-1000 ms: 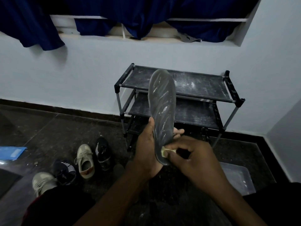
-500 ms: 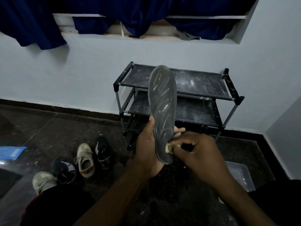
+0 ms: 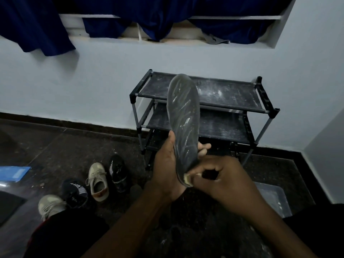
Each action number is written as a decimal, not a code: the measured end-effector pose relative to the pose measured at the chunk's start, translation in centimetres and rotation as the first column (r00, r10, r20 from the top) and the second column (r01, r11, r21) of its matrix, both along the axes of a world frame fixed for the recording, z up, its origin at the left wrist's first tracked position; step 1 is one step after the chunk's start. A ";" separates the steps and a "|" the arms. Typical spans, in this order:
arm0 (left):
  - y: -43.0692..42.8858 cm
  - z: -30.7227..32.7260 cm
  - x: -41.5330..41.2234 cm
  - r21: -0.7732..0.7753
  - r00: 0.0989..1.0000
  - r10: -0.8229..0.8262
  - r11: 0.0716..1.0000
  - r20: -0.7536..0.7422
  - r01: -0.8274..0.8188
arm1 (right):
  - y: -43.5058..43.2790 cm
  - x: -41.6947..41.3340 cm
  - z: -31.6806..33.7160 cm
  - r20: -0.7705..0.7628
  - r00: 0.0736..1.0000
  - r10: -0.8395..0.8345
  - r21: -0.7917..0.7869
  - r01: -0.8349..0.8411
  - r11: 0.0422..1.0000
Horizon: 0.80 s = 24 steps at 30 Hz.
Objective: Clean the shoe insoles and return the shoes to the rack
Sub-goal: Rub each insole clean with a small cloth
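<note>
My left hand (image 3: 165,164) grips a dark grey insole (image 3: 183,116) near its heel and holds it upright, toe end up, in front of the rack. White streaks mark the insole's face. My right hand (image 3: 221,175) pinches a small yellowish sponge (image 3: 186,180) against the insole's bottom edge. The black shoe rack (image 3: 258,110) stands against the wall with dusty shelves that hold no shoes. On the floor to the left lie a beige shoe (image 3: 97,180), a black shoe (image 3: 117,173), a dark striped shoe (image 3: 74,192) and a second beige shoe (image 3: 49,204).
A clear plastic tub (image 3: 273,199) sits on the dark floor at the right, near the corner wall. A blue flat object (image 3: 13,173) lies at the far left. Dark blue curtains (image 3: 33,25) hang over the window ledge above.
My right hand with the sponge has slid down from the insole's lower face to its bottom edge. The insole has shifted slightly upward in the view.
</note>
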<state>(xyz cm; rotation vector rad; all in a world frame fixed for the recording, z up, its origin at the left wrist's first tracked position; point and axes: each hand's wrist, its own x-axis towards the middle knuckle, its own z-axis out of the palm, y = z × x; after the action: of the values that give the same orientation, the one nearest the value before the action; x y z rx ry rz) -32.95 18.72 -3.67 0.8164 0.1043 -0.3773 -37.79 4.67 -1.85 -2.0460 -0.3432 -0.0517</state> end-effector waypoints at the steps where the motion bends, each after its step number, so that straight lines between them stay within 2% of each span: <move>1: -0.1 -0.1 -0.1 0.010 1.000 -0.011 1.000 0.009 0.010 | -0.3 0.3 0.0 0.010 0.999 -0.046 0.008 0.046 0.999; 4: -0.5 -0.2 -0.5 0.037 1.000 0.000 0.999 0.031 -0.001 | 0.1 0.3 0.2 0.050 0.993 -0.108 0.061 0.105 0.993; 8: -0.4 -0.2 -0.5 0.048 0.997 0.048 0.998 0.058 -0.051 | 0.8 -0.5 0.1 0.047 0.996 0.070 0.044 -0.072 0.996; 13: -0.7 0.1 -1.1 0.055 0.998 0.011 0.998 0.059 -0.014 | 0.4 0.2 0.3 0.088 0.993 -0.074 0.090 0.066 0.994; 17: -0.4 0.1 -0.9 0.045 0.996 0.019 0.999 0.084 -0.023 | 0.7 -0.4 0.3 0.070 0.995 0.072 0.060 -0.077 0.995; 22: -0.8 0.4 -1.6 0.036 0.996 -0.019 0.999 0.082 0.016 | 0.1 0.2 0.5 0.079 0.996 -0.040 0.093 0.032 0.995; 24: -0.8 0.5 -1.6 0.034 0.997 -0.014 0.999 0.076 0.012 | 0.5 -0.1 0.6 0.078 0.996 0.032 0.074 -0.037 0.997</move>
<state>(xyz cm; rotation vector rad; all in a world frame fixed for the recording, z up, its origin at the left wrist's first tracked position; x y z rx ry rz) -34.51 17.92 -3.16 0.8638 0.0342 -0.3570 -37.91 5.19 -1.22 -1.9666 -0.4184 -0.1205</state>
